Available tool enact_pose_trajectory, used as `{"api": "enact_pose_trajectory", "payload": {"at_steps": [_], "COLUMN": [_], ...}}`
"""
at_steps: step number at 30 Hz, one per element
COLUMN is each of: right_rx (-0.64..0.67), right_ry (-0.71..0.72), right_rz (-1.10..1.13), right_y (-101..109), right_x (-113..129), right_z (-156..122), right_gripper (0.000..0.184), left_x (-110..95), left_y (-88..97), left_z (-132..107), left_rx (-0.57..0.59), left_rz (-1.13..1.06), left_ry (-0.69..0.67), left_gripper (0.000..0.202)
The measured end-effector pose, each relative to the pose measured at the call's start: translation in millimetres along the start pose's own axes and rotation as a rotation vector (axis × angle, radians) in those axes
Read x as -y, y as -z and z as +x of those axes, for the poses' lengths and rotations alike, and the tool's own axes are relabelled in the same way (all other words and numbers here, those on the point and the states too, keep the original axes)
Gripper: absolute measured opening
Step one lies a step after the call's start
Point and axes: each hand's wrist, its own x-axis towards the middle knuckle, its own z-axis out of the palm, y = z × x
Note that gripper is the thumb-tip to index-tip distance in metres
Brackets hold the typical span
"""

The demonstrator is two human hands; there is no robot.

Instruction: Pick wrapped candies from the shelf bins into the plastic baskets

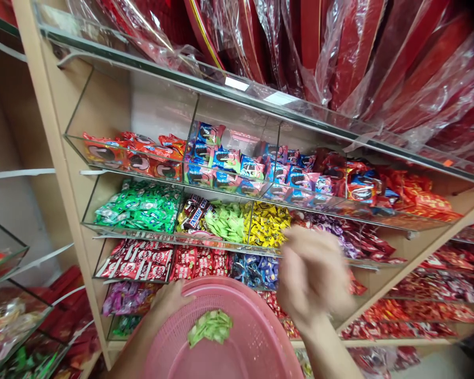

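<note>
My left hand grips the far rim of a pink plastic basket, held low in front of the shelves. A small heap of light green wrapped candies lies inside the basket. My right hand hovers above the basket's right side, in front of the candy bins. It is smeared by motion, fingers curled downward, and I cannot make out whether it holds anything. Behind it are the yellow candy bin and the light green candy bin.
Glass-fronted shelf bins hold wrapped sweets: dark green candies, Snickers bars, red KitKat packs, blue cookie packs, purple candies. Red packages in clear plastic fill the top shelf. More bins stand at left.
</note>
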Motion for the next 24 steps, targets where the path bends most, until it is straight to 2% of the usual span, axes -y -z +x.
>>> {"api": "enact_pose_trajectory", "payload": {"at_steps": [2,6,7,9,13,16,19,24], "right_rx": [0.085,0.583,0.672,0.769,0.816,0.834,0.819,0.819], "right_ry": [-0.063,-0.228,-0.249,-0.263,-0.270,-0.262,-0.272,-0.291], "right_rz": [-0.066,-0.358,-0.404,-0.453,-0.509,-0.535,-0.534,-0.483], "right_y": [-19.4,-56.6,-63.4,-73.4,-84.2,-88.1,-88.8,-86.0], "right_x": [-17.6,-55.7,-61.8,-67.7,-64.5,-63.0,-65.5,-69.1], "right_z": [16.3,31.4,31.7,30.8,30.6,32.0,31.2,27.0], "right_gripper": [0.014,0.016,0.017,0.021,0.026,0.023,0.017,0.019], "left_x": [1.4,3.8,4.1,4.4,3.8,2.9,2.2,2.7], "left_y": [-1.9,-4.3,-4.4,-4.4,-3.6,-2.8,-2.4,-2.9], "left_z": [0.2,0.0,-0.1,0.0,-0.1,-0.9,-1.3,-0.3], "left_rx": [-0.025,-0.044,-0.048,-0.049,-0.052,-0.054,-0.047,-0.034], "left_rz": [-0.003,-0.001,0.001,0.004,0.010,0.007,0.005,0.006], "left_ry": [-0.016,-0.026,-0.027,-0.025,-0.009,-0.011,-0.018,-0.003], "left_gripper": [0.048,0.050,0.050,0.049,0.048,0.050,0.051,0.056]}}
